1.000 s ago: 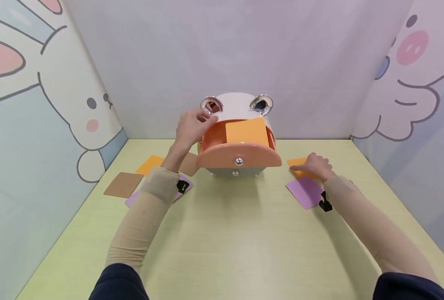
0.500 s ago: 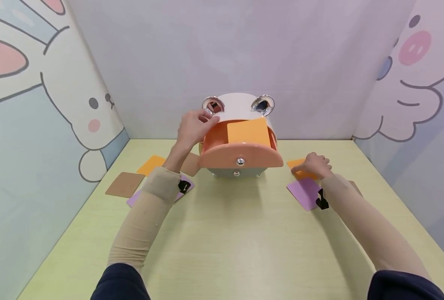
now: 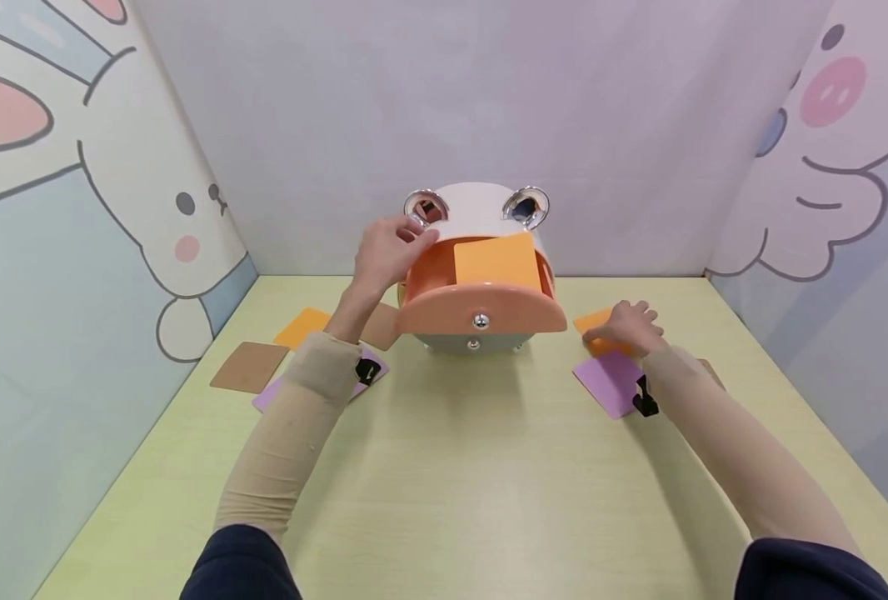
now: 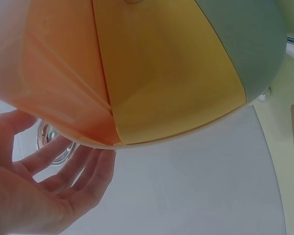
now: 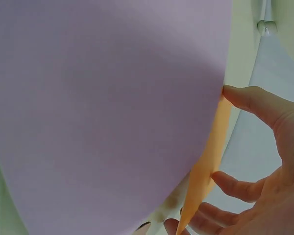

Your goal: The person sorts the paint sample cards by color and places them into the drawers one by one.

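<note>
A frog-shaped drawer box [image 3: 476, 208] with silver ring eyes stands at the back of the table. Its orange upper drawer [image 3: 444, 315] is pulled out, and an orange card [image 3: 495, 262] sticks up from it. My left hand [image 3: 388, 252] holds the box's upper left side; in the left wrist view its fingertips lie against the shell's edge. At the right, my right hand [image 3: 628, 327] is spread over another orange card [image 3: 591, 320] on the table. In the right wrist view, thumb and fingertips touch that card's edge, partly behind a purple card [image 5: 108, 117].
Brown cards [image 3: 249, 367], an orange card [image 3: 301, 328] and a purple card [image 3: 267, 395] lie left of the box, partly under the left arm. A brown card [image 3: 712, 372] shows beside the right sleeve. Printed walls enclose the table [image 3: 444, 483].
The right hand has shifted very slightly over the orange card, its fingers spreading a little, and the right forearm has moved a bit left. The left hand stays on the box.
</note>
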`<state>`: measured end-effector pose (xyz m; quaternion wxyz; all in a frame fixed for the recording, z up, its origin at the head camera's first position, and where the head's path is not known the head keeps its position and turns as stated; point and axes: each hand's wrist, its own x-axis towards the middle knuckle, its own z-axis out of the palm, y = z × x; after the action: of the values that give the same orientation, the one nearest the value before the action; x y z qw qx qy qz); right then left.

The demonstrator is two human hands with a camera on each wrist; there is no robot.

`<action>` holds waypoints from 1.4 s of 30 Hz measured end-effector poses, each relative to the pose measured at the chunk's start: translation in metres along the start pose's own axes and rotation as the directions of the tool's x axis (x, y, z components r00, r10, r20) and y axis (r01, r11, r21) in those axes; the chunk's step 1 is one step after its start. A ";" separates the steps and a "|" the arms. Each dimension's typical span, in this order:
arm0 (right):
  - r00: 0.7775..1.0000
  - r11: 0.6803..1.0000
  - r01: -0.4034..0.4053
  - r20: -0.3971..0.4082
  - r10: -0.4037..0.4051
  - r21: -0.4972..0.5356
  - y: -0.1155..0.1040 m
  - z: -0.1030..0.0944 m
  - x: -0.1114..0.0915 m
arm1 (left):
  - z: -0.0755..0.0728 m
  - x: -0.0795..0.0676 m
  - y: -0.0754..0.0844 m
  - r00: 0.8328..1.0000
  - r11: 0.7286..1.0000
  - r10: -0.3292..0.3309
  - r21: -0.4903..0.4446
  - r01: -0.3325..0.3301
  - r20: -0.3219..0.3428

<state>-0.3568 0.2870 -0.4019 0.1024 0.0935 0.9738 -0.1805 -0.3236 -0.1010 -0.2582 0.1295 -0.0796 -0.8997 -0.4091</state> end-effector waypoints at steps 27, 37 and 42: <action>0.917 0.917 0.353 -0.265 -0.298 0.188 -0.022 -0.076 -0.034 | 0.001 0.000 -0.001 1.000 1.000 0.020 -0.003 -0.020 -0.013; 0.835 0.801 0.548 -0.219 -0.505 0.242 -0.067 -0.133 -0.093 | 0.002 0.001 -0.002 1.000 1.000 0.017 0.005 -0.017 -0.015; 0.778 0.754 0.627 -0.136 -0.613 0.195 -0.101 -0.139 -0.109 | 0.002 0.001 -0.003 1.000 1.000 0.019 0.003 -0.019 -0.015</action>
<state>-0.2970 0.2299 -0.2164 -0.0057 -0.2176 0.9247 -0.3125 -0.3259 -0.1019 -0.2614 0.1404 -0.0848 -0.8984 -0.4074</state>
